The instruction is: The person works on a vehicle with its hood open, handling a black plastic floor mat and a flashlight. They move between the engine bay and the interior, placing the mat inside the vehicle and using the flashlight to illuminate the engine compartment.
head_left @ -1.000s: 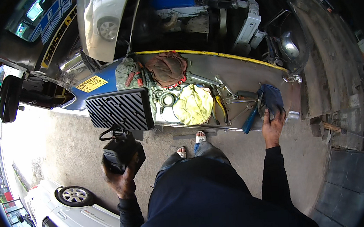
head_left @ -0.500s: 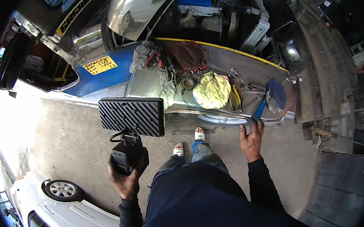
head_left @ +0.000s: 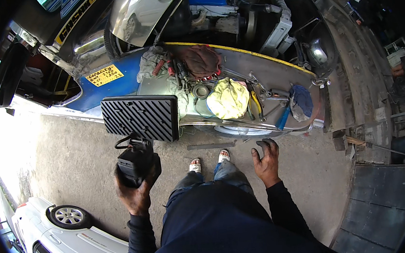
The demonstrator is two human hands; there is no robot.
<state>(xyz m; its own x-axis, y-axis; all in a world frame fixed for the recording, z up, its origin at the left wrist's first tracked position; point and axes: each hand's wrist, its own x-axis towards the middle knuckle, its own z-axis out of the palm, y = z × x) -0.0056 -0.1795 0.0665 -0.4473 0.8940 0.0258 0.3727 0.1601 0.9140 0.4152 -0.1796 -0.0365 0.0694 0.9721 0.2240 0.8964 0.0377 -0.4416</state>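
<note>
My left hand (head_left: pixel 134 195) is closed round the black battery base (head_left: pixel 134 166) of a work light. Its flat panel (head_left: pixel 139 117), with slanted ribs on the back, stands out toward the vehicle's fender, and light falls on the metal beside it. My right hand (head_left: pixel 266 166) hangs in the air short of the fender, fingers slightly curled and apart, holding nothing. Closest to it on the fender lies a blue-handled tool (head_left: pixel 283 118). Nearby are a yellow cloth (head_left: pixel 228 98), yellow-handled pliers (head_left: pixel 257 104) and a dark blue cloth (head_left: pixel 301 103).
The vehicle's engine bay (head_left: pixel 224 11) is uncovered beyond the fender. More wrenches, a dark red cloth (head_left: pixel 200 60) and a grey rag (head_left: pixel 153 62) lie there too. A flat bar (head_left: pixel 211 146) rests on the floor. A white car (head_left: pixel 82 243) stands at lower left, dark panels (head_left: pixel 375 203) at right.
My right hand has drawn back from the fender edge and moved left. The work light in my left hand has shifted slightly toward the fender. The whole view has turned a little.
</note>
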